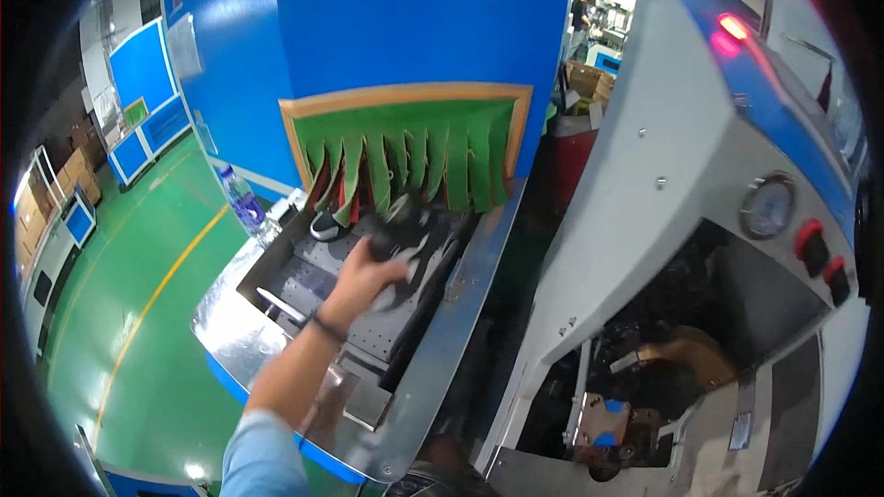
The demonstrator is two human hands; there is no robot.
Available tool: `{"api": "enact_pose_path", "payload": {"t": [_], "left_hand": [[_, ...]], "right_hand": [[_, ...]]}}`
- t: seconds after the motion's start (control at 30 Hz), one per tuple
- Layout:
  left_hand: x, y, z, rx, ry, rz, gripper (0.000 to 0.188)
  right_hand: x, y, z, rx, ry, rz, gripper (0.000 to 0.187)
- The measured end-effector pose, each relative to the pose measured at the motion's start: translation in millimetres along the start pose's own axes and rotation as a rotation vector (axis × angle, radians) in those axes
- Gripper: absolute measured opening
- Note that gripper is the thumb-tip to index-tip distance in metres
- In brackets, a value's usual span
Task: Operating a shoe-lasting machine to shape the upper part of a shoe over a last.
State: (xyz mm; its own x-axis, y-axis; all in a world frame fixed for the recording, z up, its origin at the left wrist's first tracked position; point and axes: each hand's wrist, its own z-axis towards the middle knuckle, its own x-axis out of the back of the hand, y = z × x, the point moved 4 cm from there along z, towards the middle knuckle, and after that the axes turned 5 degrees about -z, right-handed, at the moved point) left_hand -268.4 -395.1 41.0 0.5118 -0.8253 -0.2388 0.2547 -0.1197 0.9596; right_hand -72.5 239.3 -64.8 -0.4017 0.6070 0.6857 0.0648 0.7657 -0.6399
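Observation:
My left hand (362, 278) reaches over the metal tray of a conveyor, a dark band around its wrist. Its fingers are closed round a dark shoe (394, 237) with a pale stripe, smeared by motion. The shoe is just in front of green strip curtains (414, 152) that hang over an opening in a blue machine. Another dark shoe (324, 226) with a white edge shows at the curtain's left part, partly hidden by the strips. My right hand does not show.
A plastic bottle (243, 202) with a purple label stands on the conveyor's left edge. Close on the right rises a grey machine (608, 193) with a pressure gauge (768, 206), red knobs (812, 247) and a lit red lamp (733, 27). Green floor (166, 313) lies left.

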Motion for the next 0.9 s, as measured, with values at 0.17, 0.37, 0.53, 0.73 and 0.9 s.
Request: {"api": "enact_pose_path", "payload": {"t": [0.17,0.37,0.53,0.73,0.9], "left_hand": [[-30,53,-225,0.381,-0.244,-0.084,0.051],[-164,4,-384,0.675,-0.404,-0.461,0.058],[-201,31,-387,0.096,-0.424,0.591,0.037],[-244,53,-383,-0.394,-0.544,0.379,0.015],[-254,46,-357,-0.124,-0.395,0.139,0.032]], "right_hand": [[-2,-165,12,0.559,-0.073,0.851,0.044],[0,-178,-3,0.925,0.287,0.338,0.047],[32,-167,-41,0.581,0.484,0.775,0.122],[90,-110,-15,0.361,0.332,0.906,0.08],[183,-172,1,0.59,0.179,1.048,0.085]]}}
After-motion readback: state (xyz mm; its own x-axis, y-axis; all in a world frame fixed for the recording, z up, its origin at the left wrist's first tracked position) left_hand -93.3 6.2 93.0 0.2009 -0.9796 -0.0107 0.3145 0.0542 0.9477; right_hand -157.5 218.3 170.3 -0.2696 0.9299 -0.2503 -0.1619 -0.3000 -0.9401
